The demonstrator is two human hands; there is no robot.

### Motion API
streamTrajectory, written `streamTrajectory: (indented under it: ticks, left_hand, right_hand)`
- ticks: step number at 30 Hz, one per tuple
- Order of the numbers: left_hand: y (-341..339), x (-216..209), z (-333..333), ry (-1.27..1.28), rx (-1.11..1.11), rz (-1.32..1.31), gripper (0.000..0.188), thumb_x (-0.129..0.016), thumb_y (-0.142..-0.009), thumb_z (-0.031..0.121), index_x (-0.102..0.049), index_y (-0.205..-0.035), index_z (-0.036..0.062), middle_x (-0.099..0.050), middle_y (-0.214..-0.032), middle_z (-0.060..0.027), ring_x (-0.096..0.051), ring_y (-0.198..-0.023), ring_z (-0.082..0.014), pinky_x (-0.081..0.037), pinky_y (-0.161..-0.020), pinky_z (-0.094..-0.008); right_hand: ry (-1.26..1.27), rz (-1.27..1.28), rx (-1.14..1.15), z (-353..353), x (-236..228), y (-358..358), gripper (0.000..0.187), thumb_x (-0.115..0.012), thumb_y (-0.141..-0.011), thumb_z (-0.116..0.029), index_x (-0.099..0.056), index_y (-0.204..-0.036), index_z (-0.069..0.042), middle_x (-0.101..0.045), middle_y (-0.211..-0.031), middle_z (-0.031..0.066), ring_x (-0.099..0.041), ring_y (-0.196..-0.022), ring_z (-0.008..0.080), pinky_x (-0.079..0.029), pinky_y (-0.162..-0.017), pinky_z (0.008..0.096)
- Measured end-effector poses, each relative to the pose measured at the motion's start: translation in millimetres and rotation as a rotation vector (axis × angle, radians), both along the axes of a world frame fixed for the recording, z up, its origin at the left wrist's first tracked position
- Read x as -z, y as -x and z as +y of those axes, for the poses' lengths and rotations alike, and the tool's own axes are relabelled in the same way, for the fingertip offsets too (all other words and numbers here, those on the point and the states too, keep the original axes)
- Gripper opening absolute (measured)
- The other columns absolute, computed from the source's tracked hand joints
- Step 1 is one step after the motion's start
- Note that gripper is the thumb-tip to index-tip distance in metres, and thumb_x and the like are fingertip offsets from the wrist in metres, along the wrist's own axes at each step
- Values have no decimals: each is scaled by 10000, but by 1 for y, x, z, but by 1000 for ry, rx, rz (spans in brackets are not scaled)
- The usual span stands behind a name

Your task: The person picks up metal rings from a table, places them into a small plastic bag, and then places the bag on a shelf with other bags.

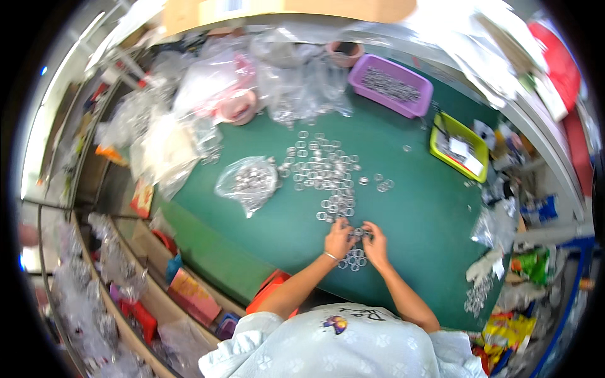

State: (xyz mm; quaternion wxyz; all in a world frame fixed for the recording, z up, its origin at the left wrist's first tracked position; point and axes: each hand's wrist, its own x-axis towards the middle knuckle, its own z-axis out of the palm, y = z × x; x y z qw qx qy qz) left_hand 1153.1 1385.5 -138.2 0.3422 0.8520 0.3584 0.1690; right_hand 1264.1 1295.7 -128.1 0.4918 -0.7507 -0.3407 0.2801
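Observation:
Near the front of the green table, my left hand (339, 239) and my right hand (375, 244) face each other with bent fingers. Between their fingertips is a small silvery metal ring (358, 232), which both hands seem to pinch; the exact contact is too small to see clearly. Just below the hands, close to my body, lies a small group of similar rings (354, 259). Beyond my fingers, a larger spread of loose rings (324, 169) reaches up the middle of the table. A clear plastic bag (251, 183) with small shiny metal pieces lies left of that spread.
A purple basin (424, 89) of small metal parts stands at the back, with a lime-green tray (436, 147) to its right. Plastic bags (296, 82) and a pink bowl (237, 108) crowd the back left. A few rings (384, 184) lie apart on the green tabletop (419, 214).

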Motion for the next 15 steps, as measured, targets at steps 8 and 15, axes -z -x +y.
streamTrajectory:
  ticks: [8,15]
  left_hand:
    - [4,9,10,376,-434,-449,228,-735,-613,65,-652,-821,20,-510,-961,-87,-552,-889,-213,-482,-735,-328]
    - [39,-56,52,1076,-569,-814,160,-632,-768,28,-631,-927,42,-621,-806,-57,-595,-613,-123,-479,-447,-221]
  right_hand:
    - [95,-211,-161,10,-12,17,539,-533,-697,68,-465,-1221,-37,-535,-1135,123,-495,-1047,265,-405,-878,348]
    - [64,-134,-203,43,-23,24,499,-525,-723,78,-482,-1204,-46,-565,-1101,117,-521,-1042,246,-417,-859,346]
